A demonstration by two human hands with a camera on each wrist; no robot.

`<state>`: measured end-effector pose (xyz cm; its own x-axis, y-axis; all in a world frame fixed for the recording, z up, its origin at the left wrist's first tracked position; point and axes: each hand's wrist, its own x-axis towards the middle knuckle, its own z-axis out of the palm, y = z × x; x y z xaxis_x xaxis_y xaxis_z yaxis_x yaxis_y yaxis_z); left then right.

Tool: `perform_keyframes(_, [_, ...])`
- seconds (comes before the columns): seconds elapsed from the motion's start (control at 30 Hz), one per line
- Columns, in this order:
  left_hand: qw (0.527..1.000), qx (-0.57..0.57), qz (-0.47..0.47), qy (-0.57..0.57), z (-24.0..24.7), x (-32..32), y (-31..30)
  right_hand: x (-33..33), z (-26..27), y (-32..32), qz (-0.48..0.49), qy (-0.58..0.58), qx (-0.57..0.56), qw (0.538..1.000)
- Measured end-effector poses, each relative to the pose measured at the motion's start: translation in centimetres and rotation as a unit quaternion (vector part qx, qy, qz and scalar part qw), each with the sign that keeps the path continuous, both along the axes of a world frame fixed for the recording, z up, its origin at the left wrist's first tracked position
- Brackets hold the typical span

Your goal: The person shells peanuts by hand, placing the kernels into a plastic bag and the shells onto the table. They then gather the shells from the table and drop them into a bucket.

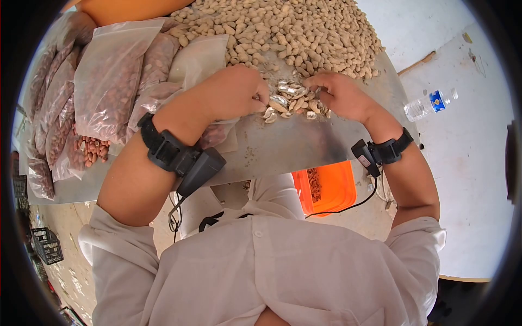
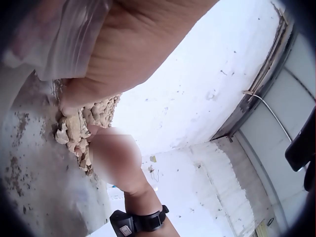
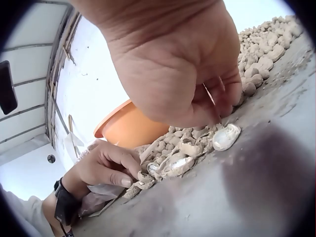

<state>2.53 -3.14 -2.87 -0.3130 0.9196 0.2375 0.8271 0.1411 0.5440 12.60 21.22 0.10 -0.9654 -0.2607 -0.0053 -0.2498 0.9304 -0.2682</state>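
Scuffed white wall (image 2: 197, 69) rises behind a grey worktop (image 1: 283, 146) that is smudged with dirt and dark patches. Unshelled peanuts (image 1: 304, 32) lie heaped across its far side. Nearer the person, a small cluster of peanut shells (image 1: 293, 99), several split to show pale linings, sits between the two hands.

From the left of the cluster comes the left hand (image 1: 239, 92), its fingers bent, with thumb and fingertips down at the edge of the shells. The right hand (image 1: 342, 96) is on the other side, fingers curled inward beside the shells; one open shell half (image 3: 226, 137) lies just by its fingertips. Whether either grip has closed on a peanut, I cannot tell, since the fingers hide what may be between them.

Clear plastic bags (image 1: 111, 76) of reddish peanut kernels crowd the left of the worktop, and some kernels (image 1: 92, 150) show uncovered by the bags' lower edges. Behind the bags is an orange basin (image 1: 130, 8). To the right, a blue-labelled plastic bottle (image 1: 432, 104) shows against a white surface. Below the near edge stands an orange tub (image 1: 341, 187) with red-brown pieces inside. Each wrist wears a black strapped camera (image 1: 171, 155), and a black crate (image 1: 46, 245) sits on the floor at left.
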Motion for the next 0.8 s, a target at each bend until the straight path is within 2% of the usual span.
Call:
perform_keyframes(0.1, [0.998, 0.030, 0.001, 0.047, -0.4, -0.3, 0.1, 0.3, 0.8, -0.7, -0.034, -0.011, -0.042, 0.998])
perform_keyframes(0.2, [0.998, 0.023, 0.049, 0.038, 0.0, -0.5, 0.2, 0.5, -0.8, -1.2, 0.023, 0.094, -0.101, 0.990])
perform_keyframes(0.3, [0.991, 0.038, 0.127, 0.034, 0.5, -0.4, 0.3, 1.2, -1.7, -3.3, 0.014, 0.110, -0.071, 0.991])
perform_keyframes(0.4, [0.984, 0.081, 0.149, 0.062, 0.1, -0.7, 0.3, 1.2, -2.1, -5.4, 0.022, 0.166, 0.014, 0.986])
perform_keyframes(0.5, [0.980, 0.096, 0.162, 0.064, 0.1, -1.1, 0.2, 0.9, -2.4, -6.8, 0.049, 0.182, 0.019, 0.982])
perform_keyframes(0.8, [0.974, 0.104, 0.191, 0.057, 0.4, -1.0, 0.0, 0.8, -3.0, -4.8, 0.008, 0.138, -0.020, 0.990])
